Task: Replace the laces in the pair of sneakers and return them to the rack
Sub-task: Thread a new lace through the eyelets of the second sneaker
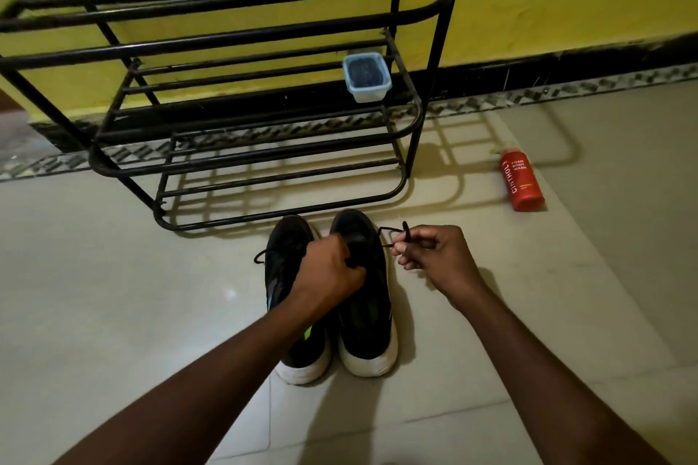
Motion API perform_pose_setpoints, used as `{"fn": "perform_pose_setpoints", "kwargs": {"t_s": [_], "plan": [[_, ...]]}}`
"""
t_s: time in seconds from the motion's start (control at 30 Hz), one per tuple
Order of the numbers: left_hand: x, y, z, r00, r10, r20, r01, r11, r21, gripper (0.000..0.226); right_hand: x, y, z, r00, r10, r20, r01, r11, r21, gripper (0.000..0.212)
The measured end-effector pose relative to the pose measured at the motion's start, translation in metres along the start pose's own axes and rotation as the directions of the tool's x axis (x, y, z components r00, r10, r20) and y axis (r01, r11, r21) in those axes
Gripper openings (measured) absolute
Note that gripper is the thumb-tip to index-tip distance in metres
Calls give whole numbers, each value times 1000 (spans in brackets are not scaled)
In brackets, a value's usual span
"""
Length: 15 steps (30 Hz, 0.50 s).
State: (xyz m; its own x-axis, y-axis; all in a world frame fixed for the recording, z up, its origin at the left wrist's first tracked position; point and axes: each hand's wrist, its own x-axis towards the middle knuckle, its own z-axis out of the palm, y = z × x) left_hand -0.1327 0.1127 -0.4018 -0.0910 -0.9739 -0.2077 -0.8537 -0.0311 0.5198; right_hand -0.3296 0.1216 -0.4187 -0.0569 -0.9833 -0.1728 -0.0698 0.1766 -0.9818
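Pinching lace (pixel 391 229), right hand (pixel 434 253) beside sneakers (pixel 362 313) near rack edge (pixel 226 222).

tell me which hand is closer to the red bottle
Right. The right hand pinches a lace just right of the shoes, toward the red bottle; the left hand is farther off, gripping the shoes.

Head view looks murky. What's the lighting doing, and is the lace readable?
Head view: dim, warm light, darker edges; the wide lens bows the rack bars; rack shadows stripe the floor; the lace in the right hand reads against pale tile but merges with the black right shoe under the left hand.
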Motion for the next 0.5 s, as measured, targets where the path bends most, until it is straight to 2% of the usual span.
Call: {"fn": "perform_pose_setpoints", "kwargs": {"t_s": [0.07,0.3,0.5], "plan": [[-2,-1,-1,1000,-25,-1,25,999,-23,10,-2,-1,7,1000,11,13,-11,999,-34,13],[-6,-9,-17,998,-28,60,33,996,-80,12,-10,-11,27,1000,11,4,-11,998,-58,14],[10,-15,-21,976,-144,166,176,965,-196,8,-2,-10,42,993,-109,44,117,927,-357,17]]}}
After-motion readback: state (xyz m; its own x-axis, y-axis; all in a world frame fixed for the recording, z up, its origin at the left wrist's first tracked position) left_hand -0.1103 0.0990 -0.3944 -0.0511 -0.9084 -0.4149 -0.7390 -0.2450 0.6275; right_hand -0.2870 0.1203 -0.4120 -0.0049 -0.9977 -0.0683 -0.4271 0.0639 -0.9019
